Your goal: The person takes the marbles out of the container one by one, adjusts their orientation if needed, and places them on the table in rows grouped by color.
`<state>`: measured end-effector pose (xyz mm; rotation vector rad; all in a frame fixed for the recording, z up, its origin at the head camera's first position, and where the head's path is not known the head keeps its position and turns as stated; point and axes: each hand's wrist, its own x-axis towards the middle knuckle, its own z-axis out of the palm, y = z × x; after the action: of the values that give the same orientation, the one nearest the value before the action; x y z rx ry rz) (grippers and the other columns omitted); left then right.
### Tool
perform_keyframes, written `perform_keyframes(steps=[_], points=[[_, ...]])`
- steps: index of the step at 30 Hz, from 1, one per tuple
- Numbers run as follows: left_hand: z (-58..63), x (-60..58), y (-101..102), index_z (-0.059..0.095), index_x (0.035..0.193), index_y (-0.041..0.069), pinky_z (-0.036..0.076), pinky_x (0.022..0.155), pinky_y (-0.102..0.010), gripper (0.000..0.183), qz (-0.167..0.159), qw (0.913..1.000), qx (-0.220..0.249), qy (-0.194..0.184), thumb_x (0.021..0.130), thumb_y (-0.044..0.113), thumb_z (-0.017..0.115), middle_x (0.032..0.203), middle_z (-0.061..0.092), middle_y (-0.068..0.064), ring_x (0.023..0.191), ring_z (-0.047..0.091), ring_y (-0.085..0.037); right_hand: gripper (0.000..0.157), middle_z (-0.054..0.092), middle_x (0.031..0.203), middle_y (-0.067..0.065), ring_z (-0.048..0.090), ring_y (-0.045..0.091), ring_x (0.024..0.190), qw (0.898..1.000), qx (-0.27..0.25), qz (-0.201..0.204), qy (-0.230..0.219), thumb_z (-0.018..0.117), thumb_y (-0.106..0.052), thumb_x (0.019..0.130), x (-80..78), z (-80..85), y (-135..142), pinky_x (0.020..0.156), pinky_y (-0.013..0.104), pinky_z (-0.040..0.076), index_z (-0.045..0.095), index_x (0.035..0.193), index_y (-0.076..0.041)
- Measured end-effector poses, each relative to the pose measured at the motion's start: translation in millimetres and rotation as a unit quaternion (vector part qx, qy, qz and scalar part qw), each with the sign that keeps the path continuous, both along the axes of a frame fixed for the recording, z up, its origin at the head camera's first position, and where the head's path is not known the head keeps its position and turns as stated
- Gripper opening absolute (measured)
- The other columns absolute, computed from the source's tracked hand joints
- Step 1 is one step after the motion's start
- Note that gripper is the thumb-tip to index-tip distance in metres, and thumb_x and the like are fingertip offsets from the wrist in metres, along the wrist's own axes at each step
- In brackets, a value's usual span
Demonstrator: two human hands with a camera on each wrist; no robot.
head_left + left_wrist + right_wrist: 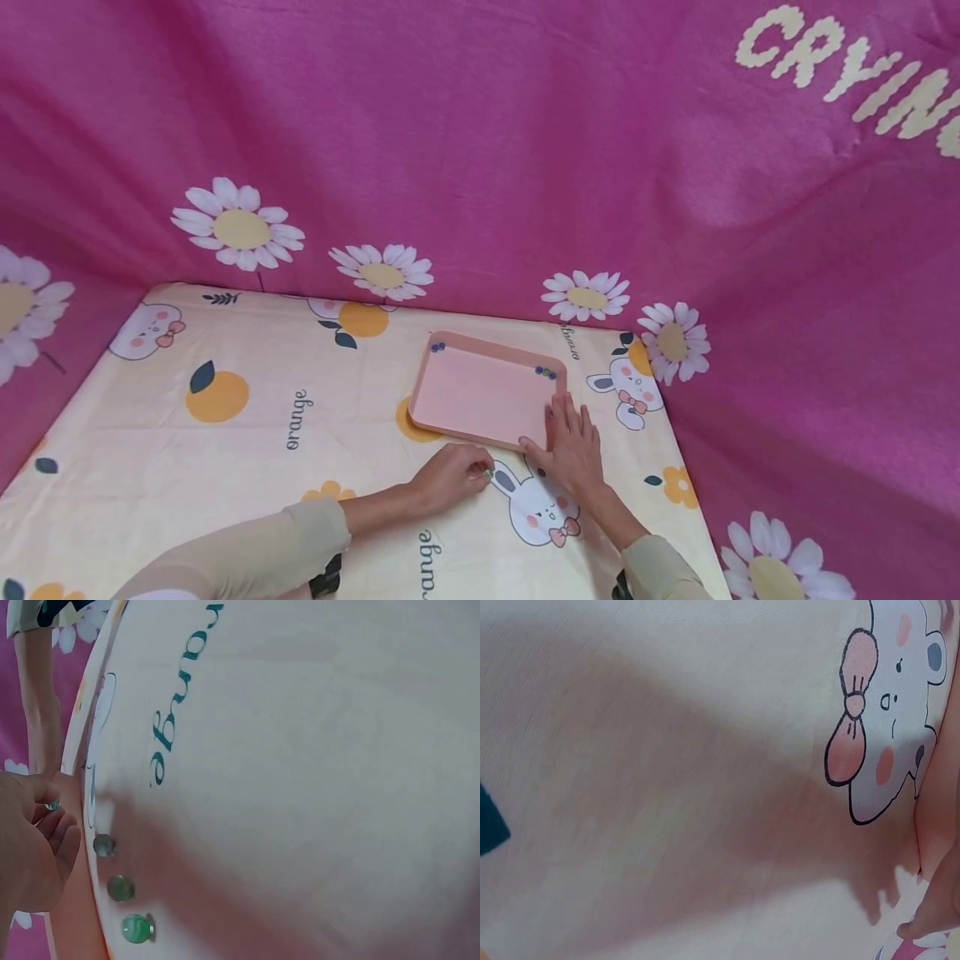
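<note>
A green marble [488,473] is pinched between the thumb and fingertips of my left hand [450,482], just off the near side of a pink tray [480,392]. The left wrist view shows this marble [52,804] at the fingertips too. My right hand [576,450] rests over the tray's near right corner, its fingers stretched along the right rim and its thumb at the near rim. Inside the tray, small dark marbles [438,347] sit in the far left corner. More marbles [545,372] line up near the far right corner.
Three greenish marbles [121,889] lie in a row on the cloth beside the tray in the left wrist view. A cream cloth [262,475] printed with rabbits and oranges covers the surface. Magenta fabric [480,150] with daisies rises at the back and sides.
</note>
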<state>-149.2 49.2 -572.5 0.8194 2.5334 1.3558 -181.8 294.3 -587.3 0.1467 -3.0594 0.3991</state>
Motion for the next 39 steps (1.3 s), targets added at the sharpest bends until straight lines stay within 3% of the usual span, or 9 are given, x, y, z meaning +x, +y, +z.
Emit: perform_keyframes(steps=[10, 18, 23, 39], points=[[-10.6, 0.4, -0.2, 0.076, 0.099, 0.013, 0.051, 0.083, -0.029, 0.012, -0.001, 0.998, -0.061, 0.015, 0.087, 0.009, 0.075, 0.093, 0.07, 0.008, 0.087, 0.06, -0.005, 0.101, 0.01, 0.166, 0.014, 0.012, 0.048, 0.146, 1.0, -0.002, 0.002, -0.016, 0.061, -0.065, 0.086, 0.8, 1.7, 0.8, 0.112, 0.067, 0.016, 0.019, 0.16, -0.012], [-15.7, 1.1, 0.5, 0.075, 0.097, 0.017, 0.05, 0.078, -0.025, 0.012, -0.021, 0.993, -0.102, 0.056, 0.087, 0.01, 0.076, 0.093, 0.069, 0.009, 0.085, 0.056, -0.005, 0.098, 0.012, 0.166, 0.013, 0.012, 0.048, 0.146, 1.0, -0.002, 0.005, -0.004, 0.059, -0.067, 0.086, 0.3, -1.5, 2.2, 0.112, 0.066, 0.016, 0.02, 0.16, -0.014], [-14.8, 2.1, 0.3, 0.076, 0.097, 0.018, 0.049, 0.075, -0.023, 0.013, -0.032, 0.9881, -0.127, 0.081, 0.087, 0.01, 0.075, 0.092, 0.068, 0.009, 0.084, 0.054, -0.006, 0.099, 0.015, 0.165, 0.015, 0.013, 0.049, 0.146, 1.0, -0.002, 0.004, 0.001, 0.06, -0.066, 0.086, 0.3, -1.4, 1.5, 0.111, 0.067, 0.017, 0.022, 0.16, -0.013], [-12.4, 2.5, 0.6, 0.074, 0.093, 0.018, 0.047, 0.072, -0.021, 0.013, -0.053, 0.9824, -0.151, 0.097, 0.083, 0.009, 0.075, 0.089, 0.065, 0.009, 0.085, 0.052, -0.008, 0.101, 0.012, 0.166, 0.013, 0.011, 0.048, 0.147, 1.0, -0.01, -0.004, -0.014, 0.06, -0.068, 0.085, 0.5, 0.1, 0.8, 0.112, 0.067, 0.014, 0.019, 0.16, -0.014]])
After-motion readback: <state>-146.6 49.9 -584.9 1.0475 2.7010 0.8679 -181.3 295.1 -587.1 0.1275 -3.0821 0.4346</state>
